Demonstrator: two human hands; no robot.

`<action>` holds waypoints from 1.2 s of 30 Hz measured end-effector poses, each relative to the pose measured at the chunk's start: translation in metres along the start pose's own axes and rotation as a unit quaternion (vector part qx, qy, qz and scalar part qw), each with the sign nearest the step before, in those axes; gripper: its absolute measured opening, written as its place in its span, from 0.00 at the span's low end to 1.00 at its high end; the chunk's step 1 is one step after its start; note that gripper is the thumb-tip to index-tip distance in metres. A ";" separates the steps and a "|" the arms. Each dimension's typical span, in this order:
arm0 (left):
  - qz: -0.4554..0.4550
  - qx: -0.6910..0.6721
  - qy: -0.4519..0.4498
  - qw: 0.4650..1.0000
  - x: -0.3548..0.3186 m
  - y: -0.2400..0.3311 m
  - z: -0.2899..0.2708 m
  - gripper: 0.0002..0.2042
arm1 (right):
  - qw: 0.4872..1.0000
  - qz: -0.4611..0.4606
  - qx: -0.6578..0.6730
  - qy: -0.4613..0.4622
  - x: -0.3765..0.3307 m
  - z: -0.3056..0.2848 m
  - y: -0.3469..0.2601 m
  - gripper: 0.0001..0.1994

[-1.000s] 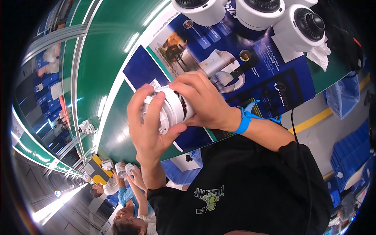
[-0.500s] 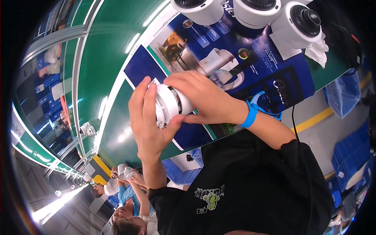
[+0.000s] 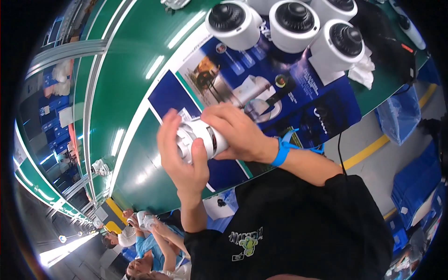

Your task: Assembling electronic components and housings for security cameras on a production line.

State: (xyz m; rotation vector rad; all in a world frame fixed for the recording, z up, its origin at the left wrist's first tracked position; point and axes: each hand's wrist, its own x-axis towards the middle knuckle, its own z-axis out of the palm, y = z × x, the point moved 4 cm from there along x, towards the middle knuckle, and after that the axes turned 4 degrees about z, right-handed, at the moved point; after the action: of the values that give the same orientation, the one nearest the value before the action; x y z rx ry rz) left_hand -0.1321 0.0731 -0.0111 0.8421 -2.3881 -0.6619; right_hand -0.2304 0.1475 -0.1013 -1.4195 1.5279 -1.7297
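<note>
A white cylindrical appliance housing (image 3: 203, 137) lies on its side between my two hands, above the table. Its left end shows moulded ribs and recesses, and through a gap in its side dark and coppery inner parts show. My left hand (image 3: 183, 161) grips that ribbed end, thumb on the near side and fingers, slightly blurred, round the far side. My right hand (image 3: 238, 135), with a blue strap (image 3: 283, 151) at the wrist, is wrapped over the other end. Below them lies a printed blue cardboard sheet (image 3: 170, 95).
Several white round units with black ribbed tops (image 3: 294, 21) stand at the far side of the cardboard. A crumpled white cloth (image 3: 361, 74) is beside them on the green table (image 3: 135, 60). Co-workers (image 3: 156, 238) are at the lower left. A blue plastic bag (image 3: 399, 116) hangs past the table edge.
The housing has turned so that its ribbed end shows more. My left thumb has shifted up across it. The view has moved, so more of the far units shows.
</note>
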 end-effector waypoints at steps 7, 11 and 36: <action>0.068 0.024 -0.028 0.997 -0.003 0.003 -0.004 0.20 | 1.000 -0.014 -0.012 0.004 -0.003 0.003 -0.006 0.41; 0.041 0.012 -0.117 0.992 0.001 -0.001 0.001 0.30 | 0.999 -0.014 -0.016 0.025 0.000 0.003 -0.006 0.40; 0.150 -0.123 0.002 0.981 0.017 -0.015 -0.005 0.35 | 0.934 0.240 0.261 -0.052 0.022 -0.011 -0.018 0.43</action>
State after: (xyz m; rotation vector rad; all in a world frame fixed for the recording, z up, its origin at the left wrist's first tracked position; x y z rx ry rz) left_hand -0.1337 0.0498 -0.0112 0.3707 -2.3031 -0.8064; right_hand -0.2435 0.1400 -0.0751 -0.7752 1.1141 -1.5591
